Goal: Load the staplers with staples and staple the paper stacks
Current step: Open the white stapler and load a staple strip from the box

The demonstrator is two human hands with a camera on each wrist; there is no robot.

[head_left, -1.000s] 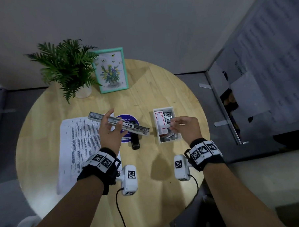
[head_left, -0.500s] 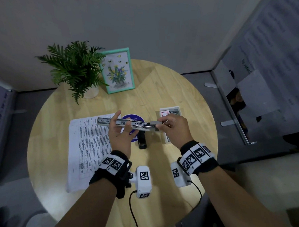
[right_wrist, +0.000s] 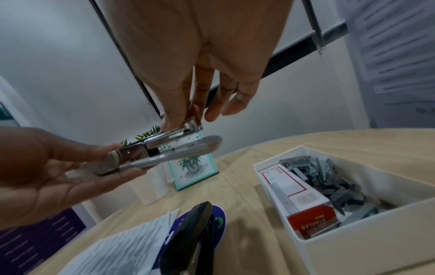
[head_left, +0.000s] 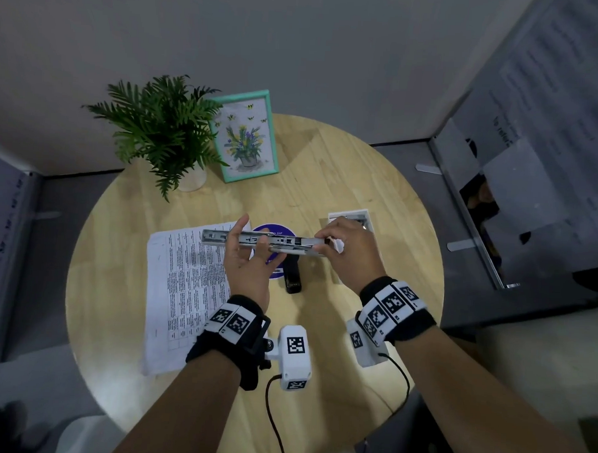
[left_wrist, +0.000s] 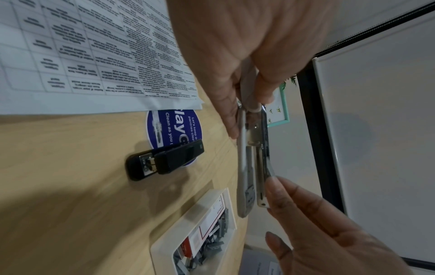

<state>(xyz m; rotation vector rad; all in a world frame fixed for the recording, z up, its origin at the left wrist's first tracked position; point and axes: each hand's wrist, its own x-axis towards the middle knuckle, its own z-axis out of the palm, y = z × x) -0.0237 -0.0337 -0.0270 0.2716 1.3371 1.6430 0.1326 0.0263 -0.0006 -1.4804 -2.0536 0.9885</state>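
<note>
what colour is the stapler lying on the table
Black stapler, clearest in the left wrist view.

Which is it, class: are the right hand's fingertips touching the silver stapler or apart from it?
Touching. The right wrist view shows the right hand pinching the front end of the silver stapler, fingertips pressed against its metal.

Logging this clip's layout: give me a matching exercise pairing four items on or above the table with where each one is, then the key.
Column one:
1. silver stapler
2. black stapler
3. loose staple strips
4. printed paper stack

Column two:
A. lying partly on the blue round sticker
B. inside the white tray
C. flat on the table, to the person's left
D. held open in the air by the left hand and right hand

Pairs: 1-D, 2-A, 3-B, 4-C
</note>
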